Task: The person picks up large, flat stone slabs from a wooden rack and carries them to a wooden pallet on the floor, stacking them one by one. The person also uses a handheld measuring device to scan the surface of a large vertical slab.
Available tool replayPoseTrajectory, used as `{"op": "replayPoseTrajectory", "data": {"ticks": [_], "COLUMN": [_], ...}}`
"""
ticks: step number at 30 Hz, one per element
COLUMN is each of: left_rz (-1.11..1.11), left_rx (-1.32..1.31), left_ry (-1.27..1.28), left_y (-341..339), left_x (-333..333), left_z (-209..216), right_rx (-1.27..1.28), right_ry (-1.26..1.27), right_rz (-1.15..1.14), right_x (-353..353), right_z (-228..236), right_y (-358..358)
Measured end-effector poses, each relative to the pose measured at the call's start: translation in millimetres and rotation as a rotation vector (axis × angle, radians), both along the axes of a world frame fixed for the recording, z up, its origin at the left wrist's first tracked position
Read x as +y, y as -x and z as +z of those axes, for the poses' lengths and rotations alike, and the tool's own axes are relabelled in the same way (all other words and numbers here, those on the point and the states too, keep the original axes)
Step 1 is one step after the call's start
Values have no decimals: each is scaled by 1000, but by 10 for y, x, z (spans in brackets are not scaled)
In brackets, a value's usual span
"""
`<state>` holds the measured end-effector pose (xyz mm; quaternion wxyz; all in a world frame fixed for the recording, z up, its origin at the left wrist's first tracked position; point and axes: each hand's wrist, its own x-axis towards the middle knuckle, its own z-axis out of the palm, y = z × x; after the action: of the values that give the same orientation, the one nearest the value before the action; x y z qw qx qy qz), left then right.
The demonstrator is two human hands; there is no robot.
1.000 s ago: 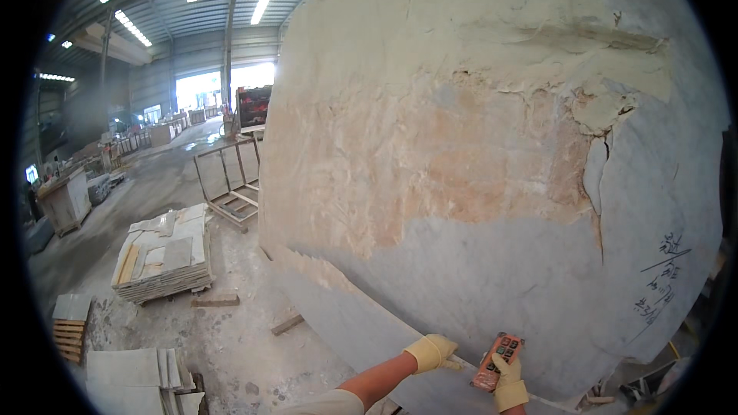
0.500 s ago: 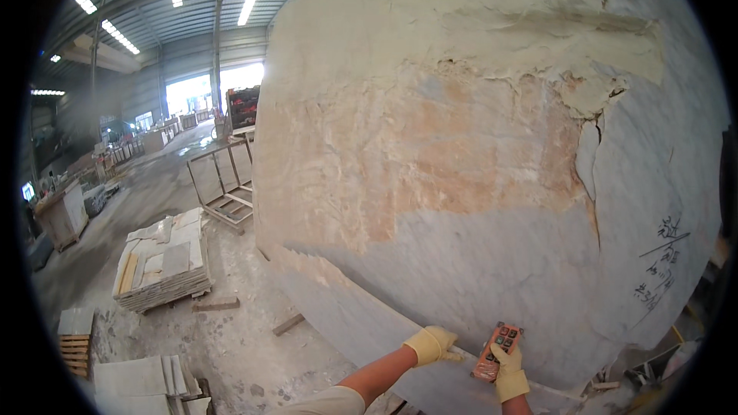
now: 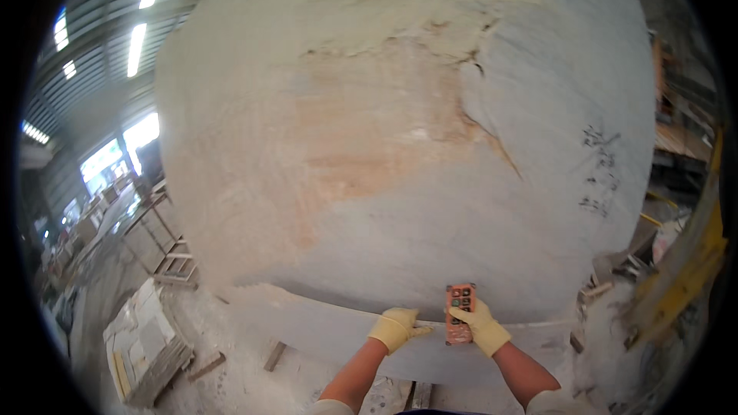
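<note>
A huge grey-white stone slab (image 3: 430,223), patched with cream and orange, stands upright before me. In front of its base leans a lower stone slab (image 3: 307,323), a narrow dark gap between the two. My left hand (image 3: 397,329), in a pale yellow glove, is closed over the top edge of this lower slab, its fingertips hidden behind the edge. To its right, my gloved right hand (image 3: 486,327) grips an orange remote control (image 3: 459,330) with dark buttons. The thumb lies across the button face.
Stacked stone pieces (image 3: 147,342) lie on the floor at the left, with a metal frame rack (image 3: 175,261) beyond them. Short wooden blocks (image 3: 274,356) lie near the lower slab. A yellow beam (image 3: 680,284) and debris (image 3: 626,265) are at the right.
My view has swung to the right and tilted, so the slabs sit further left. The right hand still holds the remote, now more upright; the left stays on the lower slab's edge.
</note>
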<state>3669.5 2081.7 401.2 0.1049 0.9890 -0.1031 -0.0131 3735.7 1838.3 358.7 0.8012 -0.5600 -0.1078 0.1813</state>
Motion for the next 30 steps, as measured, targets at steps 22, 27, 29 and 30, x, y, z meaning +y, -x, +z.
{"op": "replayPoseTrajectory", "data": {"ticks": [22,27,29,30], "left_rz": [-36,-19,-17,-14], "left_rx": [-73,-47,-43,-34], "left_ry": [35,42,33,20], "left_y": [-80,-93,-88,-94], "left_x": [-173,-165,-173,-181], "left_z": [30,32,53,66], "right_rx": [19,11,3,-2], "right_ry": [26,54,56,57], "right_rz": [25,55,65,71], "right_x": [-164,-149,-162,-166], "right_z": [-60,-23,-55,-58], "right_y": [-99,-119,-124,-126]}}
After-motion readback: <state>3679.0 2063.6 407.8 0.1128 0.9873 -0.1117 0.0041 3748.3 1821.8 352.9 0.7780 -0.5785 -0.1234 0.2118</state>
